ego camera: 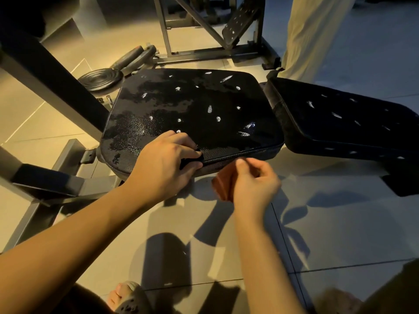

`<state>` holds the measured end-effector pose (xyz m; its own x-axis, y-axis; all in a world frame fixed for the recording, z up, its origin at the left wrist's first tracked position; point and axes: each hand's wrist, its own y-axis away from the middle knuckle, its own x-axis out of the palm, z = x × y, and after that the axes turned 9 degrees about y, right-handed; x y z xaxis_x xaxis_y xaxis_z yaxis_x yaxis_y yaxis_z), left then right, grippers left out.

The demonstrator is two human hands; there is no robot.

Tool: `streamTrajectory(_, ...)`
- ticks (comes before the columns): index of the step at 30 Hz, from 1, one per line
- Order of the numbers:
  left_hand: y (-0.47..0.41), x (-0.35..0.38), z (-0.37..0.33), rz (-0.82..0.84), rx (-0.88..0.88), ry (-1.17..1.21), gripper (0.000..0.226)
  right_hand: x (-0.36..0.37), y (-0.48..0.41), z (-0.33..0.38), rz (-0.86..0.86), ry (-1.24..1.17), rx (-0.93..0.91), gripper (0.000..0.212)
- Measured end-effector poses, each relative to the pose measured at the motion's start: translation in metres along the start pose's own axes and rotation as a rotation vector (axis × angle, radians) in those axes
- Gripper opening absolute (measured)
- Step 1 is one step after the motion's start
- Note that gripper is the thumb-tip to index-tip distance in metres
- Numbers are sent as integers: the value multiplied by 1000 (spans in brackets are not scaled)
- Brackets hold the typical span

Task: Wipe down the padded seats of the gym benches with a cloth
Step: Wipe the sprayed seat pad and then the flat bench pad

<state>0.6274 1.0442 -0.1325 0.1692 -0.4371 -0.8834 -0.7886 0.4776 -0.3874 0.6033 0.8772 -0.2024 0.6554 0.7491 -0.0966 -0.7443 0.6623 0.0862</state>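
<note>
Room: dim gym with a tiled floor (340, 223); a metal frame (204, 30) stands far beyond the hands, and weight plates (99, 80) lie on the floor beyond the left hand, to its left.
Seat: the black padded seat (192, 105) lies just beyond both hands. Its cover has small white torn spots. The part beyond the left hand shines in patches, maybe wet from wiping.
Left hand (163, 159): it rests on the near edge of the seat, with fingers curled around a small dark thing (191, 161). This is probably the cloth, kept at the seam so that the edge gets wiped.
Right hand (256, 184): it is just beside the left hand, below the seat edge and apart from the seat. Thumb and fingers are pinched on a reddish thing (223, 185), too blurred to name.
Back pad (340, 123): it lies beyond the right hand, to its right. It has the same white spots and no shine, so I judge it is not yet wiped.
Progress: the seat seems partly done, with the near edge now in work.
</note>
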Motion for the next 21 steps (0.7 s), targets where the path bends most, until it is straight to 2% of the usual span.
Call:
streamTrajectory(3,0,-2,-1,14,-2,1,34,4,5,0,-13,-1,-10,12)
streamTrajectory(7,-1,-2,1,20,-18,13,30,26,47,-8,183,59,-110,10)
streamTrajectory(9,-1,-2,1,24,-14,19,28,26,44,-10,213,81,-122,11)
streamTrajectory(14,0,-2,0,16,-22,17,27,-8,-21,-7,-77,-11,16,13)
streamTrajectory(16,0,-1,-1,17,-29,21,29,-14,-34,-7,-117,13,8,13)
streamTrajectory(18,0,-2,-2,21,-39,20,33,-5,-21,-7,-78,2,-2,13)
streamTrajectory(21,-3,-4,-2,43,-21,15,33,19,27,-9,115,64,-100,13)
